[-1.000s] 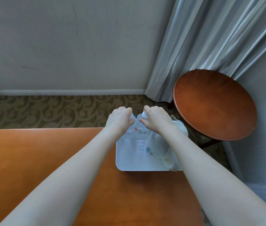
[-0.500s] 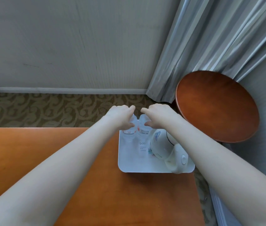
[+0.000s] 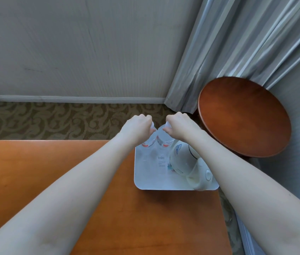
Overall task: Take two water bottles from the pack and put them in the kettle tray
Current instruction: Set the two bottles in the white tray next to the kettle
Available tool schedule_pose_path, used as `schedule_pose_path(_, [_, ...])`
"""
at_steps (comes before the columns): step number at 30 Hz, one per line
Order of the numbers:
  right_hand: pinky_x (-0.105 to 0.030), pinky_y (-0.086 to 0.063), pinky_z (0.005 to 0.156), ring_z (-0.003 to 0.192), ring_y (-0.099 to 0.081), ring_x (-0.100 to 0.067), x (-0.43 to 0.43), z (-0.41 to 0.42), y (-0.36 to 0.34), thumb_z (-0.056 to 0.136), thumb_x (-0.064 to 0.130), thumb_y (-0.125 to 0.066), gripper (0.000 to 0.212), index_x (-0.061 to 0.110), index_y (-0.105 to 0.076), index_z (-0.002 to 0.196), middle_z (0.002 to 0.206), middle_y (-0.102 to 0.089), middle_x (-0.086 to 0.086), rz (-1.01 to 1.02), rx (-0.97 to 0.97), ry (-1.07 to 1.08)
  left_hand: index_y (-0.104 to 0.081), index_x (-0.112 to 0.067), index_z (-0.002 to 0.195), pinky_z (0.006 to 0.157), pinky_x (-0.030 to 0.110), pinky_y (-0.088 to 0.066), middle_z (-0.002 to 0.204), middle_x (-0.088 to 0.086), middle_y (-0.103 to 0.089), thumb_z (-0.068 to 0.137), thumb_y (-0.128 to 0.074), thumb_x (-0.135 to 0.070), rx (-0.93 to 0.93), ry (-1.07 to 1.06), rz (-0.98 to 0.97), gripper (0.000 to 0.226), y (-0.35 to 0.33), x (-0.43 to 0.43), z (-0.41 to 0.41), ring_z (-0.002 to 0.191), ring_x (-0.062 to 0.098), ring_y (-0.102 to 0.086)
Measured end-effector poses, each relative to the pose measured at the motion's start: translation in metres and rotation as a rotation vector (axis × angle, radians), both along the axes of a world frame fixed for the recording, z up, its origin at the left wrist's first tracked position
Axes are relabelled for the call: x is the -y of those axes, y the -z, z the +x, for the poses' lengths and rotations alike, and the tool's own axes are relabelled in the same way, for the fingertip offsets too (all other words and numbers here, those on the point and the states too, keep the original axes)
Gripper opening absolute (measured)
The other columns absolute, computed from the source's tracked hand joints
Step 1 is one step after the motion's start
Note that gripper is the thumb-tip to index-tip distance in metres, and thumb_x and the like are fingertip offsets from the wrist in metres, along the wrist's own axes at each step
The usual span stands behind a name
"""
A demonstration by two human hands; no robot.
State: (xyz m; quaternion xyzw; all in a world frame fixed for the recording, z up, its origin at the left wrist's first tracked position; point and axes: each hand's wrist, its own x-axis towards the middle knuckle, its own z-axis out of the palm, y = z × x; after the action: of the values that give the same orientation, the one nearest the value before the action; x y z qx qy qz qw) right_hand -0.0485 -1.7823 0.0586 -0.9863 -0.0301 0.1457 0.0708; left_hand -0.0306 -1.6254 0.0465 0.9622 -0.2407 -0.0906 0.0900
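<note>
Two water bottles [image 3: 161,144] stand touching at the back of the kettle tray [image 3: 145,183], left hand [image 3: 138,126] and right hand [image 3: 179,126] each closed around a cap. Released crookedly, one could topple against the kettle [image 3: 182,159] just beside.

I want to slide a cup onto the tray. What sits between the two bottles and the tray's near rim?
Head view: bare white tray floor lies between the bottles and the near rim; the kettle stands to the right.

Bare tray [image 3: 145,183] floor nearside of both bottles [image 3: 161,142]; kettle [image 3: 184,161] crowding the right.
</note>
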Motion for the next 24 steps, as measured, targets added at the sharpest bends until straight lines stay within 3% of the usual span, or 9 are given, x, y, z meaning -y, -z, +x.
schedule_pose_path(2, [-0.035, -0.038, 0.061, 0.085, -0.055, -0.031, -0.003, -0.002, 0.003, 0.092, 0.030, -0.054, 0.027, 0.008, -0.049, 0.077, 0.084, -0.057, -0.012, 0.044, 0.023, 0.096, -0.053, -0.002, 0.098, 0.054, 0.028, -0.032, 0.095, 0.017, -0.060, 0.095, -0.051, -0.034, 0.009, -0.089, -0.040, 0.033, 0.003, 0.006, -0.004, 0.079, 0.032, -0.053])
schedule_pose_path(5, [-0.035, -0.038, 0.063, 0.095, -0.058, -0.037, -0.007, -0.004, 0.007, 0.092, 0.031, -0.055, 0.026, 0.007, -0.053, 0.080, 0.093, -0.061, -0.018, 0.081, 0.060, 0.179, -0.055, 0.001, 0.097, 0.061, 0.034, -0.035, 0.099, 0.019, -0.061, 0.095, -0.050, -0.034, 0.004, -0.188, -0.056, 0.035, 0.006, 0.017, -0.008, 0.090, 0.037, -0.059])
schedule_pose_path(9, [-0.035, -0.038, 0.064, 0.097, -0.058, -0.039, -0.008, -0.005, 0.009, 0.091, 0.032, -0.057, 0.029, 0.003, -0.056, 0.086, 0.099, -0.062, -0.020, 0.091, 0.099, 0.220, -0.058, 0.001, 0.091, 0.061, 0.034, -0.039, 0.097, 0.018, -0.063, 0.095, -0.050, -0.032, 0.011, -0.257, -0.079, 0.033, 0.007, 0.025, -0.011, 0.088, 0.037, -0.061])
schedule_pose_path(13, [-0.034, -0.036, 0.062, 0.095, -0.059, -0.038, -0.008, -0.006, 0.009, 0.091, 0.032, -0.058, 0.030, 0.007, -0.049, 0.077, 0.095, -0.063, -0.020, 0.095, 0.105, 0.241, -0.060, -0.001, 0.088, 0.061, 0.034, -0.042, 0.092, 0.016, -0.064, 0.095, -0.050, -0.030, 0.019, -0.293, -0.081, 0.032, 0.008, 0.029, -0.014, 0.085, 0.036, -0.063])
schedule_pose_path(17, [-0.036, -0.038, 0.064, 0.098, -0.057, -0.039, -0.008, -0.005, 0.008, 0.090, 0.035, -0.059, 0.033, 0.002, -0.060, 0.089, 0.099, -0.063, -0.021, 0.094, 0.082, 0.226, -0.062, -0.002, 0.090, 0.059, 0.033, -0.039, 0.091, 0.015, -0.063, 0.096, -0.049, -0.031, 0.049, -0.245, -0.013, 0.032, 0.008, 0.029, -0.012, 0.084, 0.034, -0.062])
schedule_pose_path(20, [-0.038, -0.043, 0.066, 0.097, -0.059, -0.037, -0.008, -0.006, 0.008, 0.090, 0.038, -0.058, 0.037, 0.001, -0.060, 0.095, 0.099, -0.063, -0.020, 0.094, 0.058, 0.223, -0.062, -0.003, 0.090, 0.058, 0.033, -0.038, 0.084, 0.013, -0.058, 0.095, -0.050, -0.032, 0.041, -0.233, 0.008, 0.032, 0.008, 0.027, -0.011, 0.074, 0.029, -0.055])
schedule_pose_path(24, [-0.037, -0.040, 0.068, 0.100, -0.057, -0.036, -0.008, -0.008, 0.008, 0.092, 0.039, -0.055, 0.041, 0.000, -0.057, 0.104, 0.105, -0.063, -0.020, 0.077, 0.043, 0.220, -0.060, -0.003, 0.091, 0.060, 0.033, -0.038, 0.083, 0.010, -0.053, 0.094, -0.051, -0.035, 0.012, -0.244, -0.015, 0.033, 0.008, 0.026, -0.010, 0.076, 0.029, -0.055])
